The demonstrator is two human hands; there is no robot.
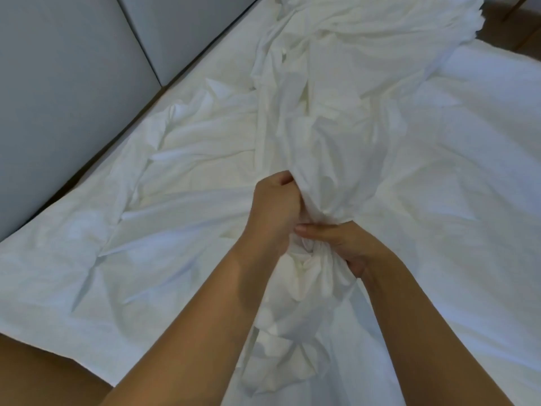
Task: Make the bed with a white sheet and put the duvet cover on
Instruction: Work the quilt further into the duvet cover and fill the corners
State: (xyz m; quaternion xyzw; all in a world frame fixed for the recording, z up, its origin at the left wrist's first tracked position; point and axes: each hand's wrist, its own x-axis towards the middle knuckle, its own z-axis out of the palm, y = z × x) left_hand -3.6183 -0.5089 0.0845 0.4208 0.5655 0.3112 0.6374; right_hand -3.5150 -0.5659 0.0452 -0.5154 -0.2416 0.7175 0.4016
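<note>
Clenching bunched duvet cover (322, 153).
Wrapped tight by left grip (275, 212) and right grip (342, 244), side by side, over wrinkled sheet (140, 235).

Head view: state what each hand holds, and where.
Both grip the bunched white fabric: left hand higher on the gathered folds, right hand clutching the bunch just below.

A plain white duvet cover (330, 148) blends into the equally white, unpatterned sheet (117, 259) on the bed, set against pale blue-grey wall panels (67, 92) and a sliver of warm brown floor (494, 30).
</note>
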